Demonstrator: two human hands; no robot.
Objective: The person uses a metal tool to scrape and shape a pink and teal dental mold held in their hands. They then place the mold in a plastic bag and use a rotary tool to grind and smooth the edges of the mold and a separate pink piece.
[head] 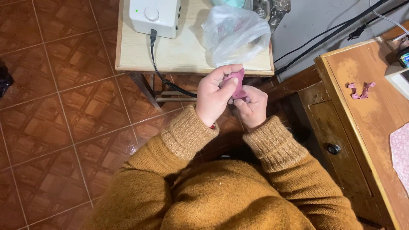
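Both hands pinched one pink cloth piece point(237, 83), just in front of the small table point(183, 55): left hand point(215, 94) fingers clamped on its top, right hand point(252, 106) curled shut round its lower end (plastic bag point(234, 34) on the table behind).

I am looking down on a white box point(154, 16) with a round knob and a green light, sitting on a pale wooden stool-like desk point(179, 55); its black cable point(164, 76) is hanging over the edge. Beside it, a crumpled clear plastic bag point(234, 34) is lying. At the right, a brown wooden desk point(366, 127) with a knobbed door is carrying small pink scraps point(361, 90) and patterned cloth point(400, 153). Brown tiled floor point(64, 106) is showing throughout.
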